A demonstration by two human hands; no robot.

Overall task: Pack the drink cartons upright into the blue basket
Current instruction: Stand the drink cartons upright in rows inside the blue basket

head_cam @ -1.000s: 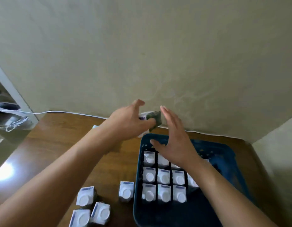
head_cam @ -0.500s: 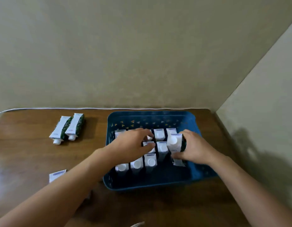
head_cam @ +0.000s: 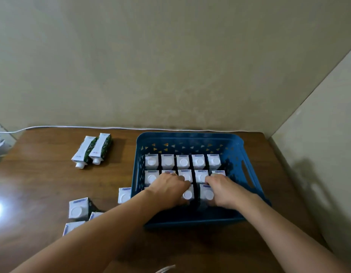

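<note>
The blue basket sat on the desk near its far right corner, close to the back wall and the side wall, with only a narrow strip of desk on its right. Inside, the packed cartons stood upright in rows filling the far and middle part; the basket's near strip and right side beside the handle slot stayed free. Broad open desk lay to the left. Two lying cartons rested side by side toward the far left edge, well apart from the basket. One upright carton stood just beside the basket's left wall, and more loose cartons clustered nearer the front left.

The left hand lay over the cartons of the near row, fingers curled down onto them. The right hand gripped the rightmost near-row carton, fingers bent round its side.
</note>
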